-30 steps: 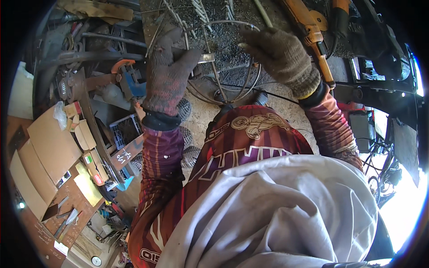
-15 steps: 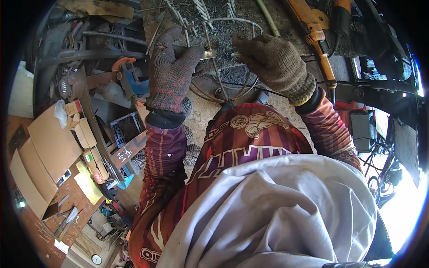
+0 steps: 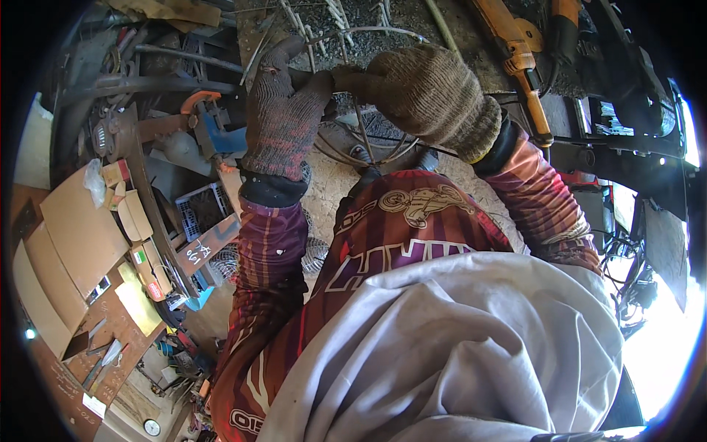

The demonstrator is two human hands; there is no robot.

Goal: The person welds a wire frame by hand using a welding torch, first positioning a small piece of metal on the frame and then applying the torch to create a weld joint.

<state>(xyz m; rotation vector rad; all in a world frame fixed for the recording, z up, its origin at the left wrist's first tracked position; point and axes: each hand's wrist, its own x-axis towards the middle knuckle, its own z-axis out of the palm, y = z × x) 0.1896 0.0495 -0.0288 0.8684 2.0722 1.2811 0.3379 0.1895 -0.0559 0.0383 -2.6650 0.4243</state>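
A frame of bent metal rods (image 3: 379,30) stands at the edge of the dark workbench, its curved lower rods (image 3: 368,140) hanging toward my feet. My left hand (image 3: 281,118), in a grey-brown knit glove with reddish stains, is closed on the frame's left side. My right hand (image 3: 431,92), in a brown knit glove, has come in against the left fingertips. Its fingers are pinched together over the spot where a small flat metal piece showed before; what they hold is hidden.
Short light rods (image 3: 339,18) lie on the gritty workbench (image 3: 405,48). An orange power tool (image 3: 519,59) rests at the right. On the left are a blue and orange clamp (image 3: 221,132), a crate (image 3: 200,210) and cardboard boxes (image 3: 85,228).
My right hand has moved left from the frame's right side to my left fingertips, covering the small flat metal piece. The left hand has stayed nearly in place.
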